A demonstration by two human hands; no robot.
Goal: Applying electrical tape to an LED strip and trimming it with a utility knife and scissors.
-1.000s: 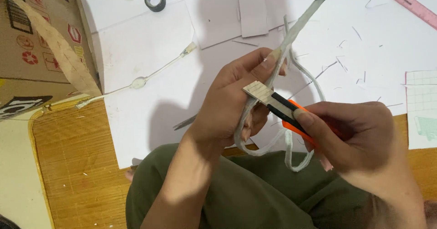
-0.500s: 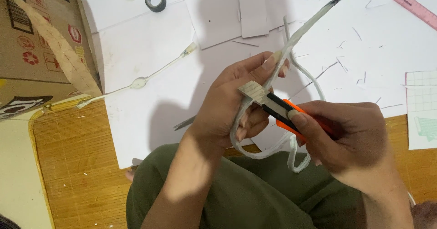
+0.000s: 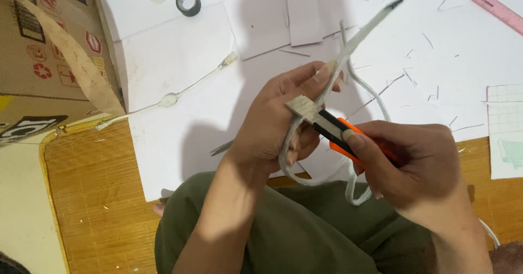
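I see the left hand (image 3: 278, 127) closed round a flat white cable (image 3: 364, 31), thumb pressing it approx. at mid-length; the cable's dark-tipped end sticks up and away to the upper right, rest of it loops limp below the hands over my lap. Cable looks smooth, rubbery, ribbon-shaped. The right hand (image 3: 417, 162) is gripping a utility knife (image 3: 340, 135), orange and black plastic body, thumb on top of the slider. Its steel blade (image 3: 300, 108) is extended, flat and dull grey w/ an angled tip, lying against the cable right at the left fingers. Both sit above the lap, olive-green trousers (image 3: 305, 236), soft matte cloth.

Beyond the hands: big white paper sheets (image 3: 180, 72) cover the floor, strewn w/ thin paper slivers. A second thin white wire (image 3: 171, 98) w/ a small bulge mid-run lies across the sheet, left of the hands. A roll of black tape (image 3: 188, 2) rests near the top edge. A pink ruler (image 3: 498, 9) lies at upper right, and a grid-printed sheet (image 3: 506, 127) at the right edge. A cardboard box (image 3: 43, 50), brown and corrugated, stands at left, a strip of brown tape peeling off it. Floor is a woven bamboo-type mat (image 3: 92, 187), fine ribbed texture.
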